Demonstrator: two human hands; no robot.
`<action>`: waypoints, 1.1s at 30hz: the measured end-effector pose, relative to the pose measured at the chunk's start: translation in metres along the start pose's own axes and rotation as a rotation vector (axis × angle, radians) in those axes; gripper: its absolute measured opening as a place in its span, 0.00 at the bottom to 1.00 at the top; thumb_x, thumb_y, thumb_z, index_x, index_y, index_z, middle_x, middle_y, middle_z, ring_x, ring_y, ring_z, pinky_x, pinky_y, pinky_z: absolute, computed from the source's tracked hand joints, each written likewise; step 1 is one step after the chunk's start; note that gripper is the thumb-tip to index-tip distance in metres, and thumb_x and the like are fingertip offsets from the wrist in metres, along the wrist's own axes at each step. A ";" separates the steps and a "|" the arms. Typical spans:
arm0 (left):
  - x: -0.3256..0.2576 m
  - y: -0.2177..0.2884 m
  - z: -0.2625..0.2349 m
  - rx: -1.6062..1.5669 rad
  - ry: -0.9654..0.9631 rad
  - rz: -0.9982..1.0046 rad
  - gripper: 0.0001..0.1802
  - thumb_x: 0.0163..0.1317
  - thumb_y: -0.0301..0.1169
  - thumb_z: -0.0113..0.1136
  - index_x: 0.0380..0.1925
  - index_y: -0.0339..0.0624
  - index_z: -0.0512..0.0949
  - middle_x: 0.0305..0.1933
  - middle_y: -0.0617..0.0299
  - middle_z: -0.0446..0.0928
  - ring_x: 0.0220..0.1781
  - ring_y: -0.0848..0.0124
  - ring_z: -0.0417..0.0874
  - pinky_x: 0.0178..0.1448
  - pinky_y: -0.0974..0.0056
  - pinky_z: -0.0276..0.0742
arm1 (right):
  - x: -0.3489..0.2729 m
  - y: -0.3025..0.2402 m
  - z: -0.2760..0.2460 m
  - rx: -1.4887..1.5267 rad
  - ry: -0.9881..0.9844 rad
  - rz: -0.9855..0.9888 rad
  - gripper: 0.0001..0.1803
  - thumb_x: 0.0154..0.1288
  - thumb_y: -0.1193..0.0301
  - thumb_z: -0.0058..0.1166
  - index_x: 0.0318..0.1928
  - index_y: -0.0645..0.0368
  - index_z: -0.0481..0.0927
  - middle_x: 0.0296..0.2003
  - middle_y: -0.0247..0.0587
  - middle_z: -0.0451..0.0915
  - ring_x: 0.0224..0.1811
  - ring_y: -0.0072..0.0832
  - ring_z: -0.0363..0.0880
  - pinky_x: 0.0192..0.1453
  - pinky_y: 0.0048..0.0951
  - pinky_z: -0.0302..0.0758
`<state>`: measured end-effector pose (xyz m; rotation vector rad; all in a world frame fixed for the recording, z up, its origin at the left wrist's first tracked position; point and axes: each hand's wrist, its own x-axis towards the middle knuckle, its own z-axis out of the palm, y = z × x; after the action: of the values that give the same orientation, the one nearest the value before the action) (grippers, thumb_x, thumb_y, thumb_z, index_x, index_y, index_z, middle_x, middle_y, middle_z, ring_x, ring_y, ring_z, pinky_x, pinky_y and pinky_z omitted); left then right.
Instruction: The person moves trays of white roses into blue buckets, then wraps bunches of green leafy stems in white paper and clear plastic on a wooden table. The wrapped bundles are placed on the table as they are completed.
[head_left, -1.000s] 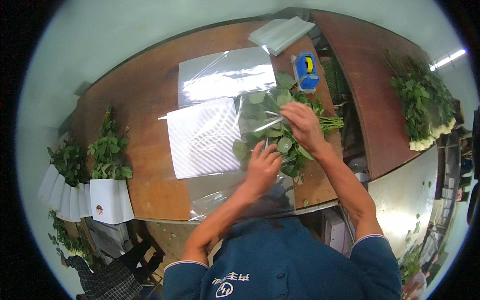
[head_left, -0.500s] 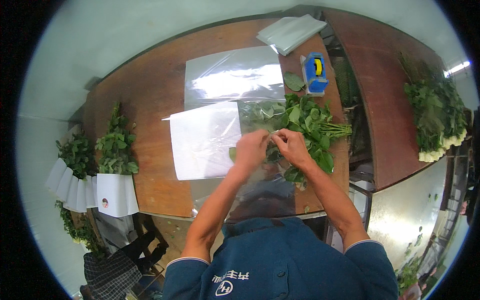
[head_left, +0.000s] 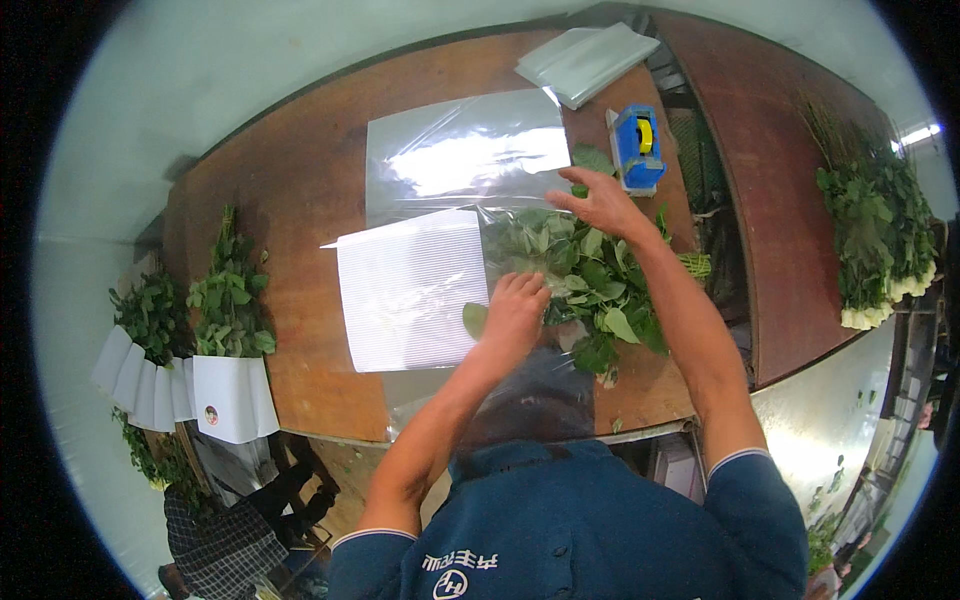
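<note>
A bunch of leafy green stems lies on the table in front of me, its cut stem ends to the right. White ribbed wrapping paper covers its left part, with clear film over it. My left hand rests at the paper's right edge, its fingers curled together on the clear film over the leaves. My right hand is raised above the top of the bunch, thumb and fingers apart with nothing between them. Close beyond it stands a blue tape dispenser with a yellow core.
A clear sheet lies flat behind the bunch, with stacked plastic sleeves at the far edge. Paper-wrapped bunches stand at the left. White-flowered stems lie on the right-hand table, across a gap.
My right hand has left my left hand and moved up and away toward the tape dispenser, its fingers opening. My left hand has stayed on the wrap, slightly lower.
</note>
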<state>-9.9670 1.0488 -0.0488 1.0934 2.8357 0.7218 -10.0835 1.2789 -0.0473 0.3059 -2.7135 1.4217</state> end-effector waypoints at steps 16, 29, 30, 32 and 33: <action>0.009 -0.011 0.005 -0.216 -0.037 -0.245 0.04 0.53 0.23 0.64 0.30 0.38 0.80 0.37 0.47 0.82 0.43 0.46 0.83 0.47 0.46 0.78 | -0.084 -0.034 0.043 -0.584 -0.117 -0.378 0.04 0.51 0.76 0.55 0.30 0.59 0.78 0.29 0.44 0.80 0.39 0.43 0.81 0.54 0.43 0.75; 0.030 -0.011 -0.004 0.078 0.025 -0.051 0.18 0.54 0.29 0.67 0.47 0.38 0.82 0.59 0.52 0.80 0.70 0.52 0.74 0.79 0.42 0.59 | -0.109 -0.035 0.056 -0.549 -0.048 -0.342 0.06 0.53 0.76 0.56 0.34 0.61 0.79 0.34 0.44 0.80 0.43 0.41 0.82 0.57 0.42 0.75; 0.028 -0.012 -0.004 0.053 0.000 -0.057 0.18 0.55 0.29 0.67 0.47 0.37 0.82 0.58 0.53 0.81 0.69 0.53 0.74 0.79 0.43 0.60 | -0.105 -0.035 0.048 -0.447 -0.083 -0.308 0.06 0.56 0.76 0.56 0.36 0.62 0.80 0.35 0.44 0.81 0.42 0.42 0.82 0.55 0.41 0.76; 0.027 -0.014 -0.003 0.038 -0.022 -0.050 0.17 0.57 0.29 0.67 0.47 0.37 0.82 0.57 0.53 0.81 0.68 0.54 0.75 0.78 0.45 0.61 | -0.089 -0.031 0.022 -0.247 0.014 -0.198 0.06 0.63 0.75 0.58 0.39 0.64 0.82 0.36 0.45 0.83 0.41 0.42 0.83 0.52 0.40 0.78; 0.033 -0.019 -0.004 0.041 -0.018 -0.043 0.16 0.57 0.29 0.67 0.46 0.37 0.82 0.57 0.53 0.81 0.67 0.55 0.76 0.78 0.45 0.62 | -0.076 -0.026 0.003 -0.141 0.155 -0.135 0.07 0.65 0.74 0.59 0.40 0.65 0.83 0.38 0.45 0.84 0.42 0.41 0.84 0.51 0.39 0.78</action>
<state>-10.0048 1.0562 -0.0482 1.0351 2.8613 0.6507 -10.0040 1.2728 -0.0396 0.3472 -2.5969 1.1618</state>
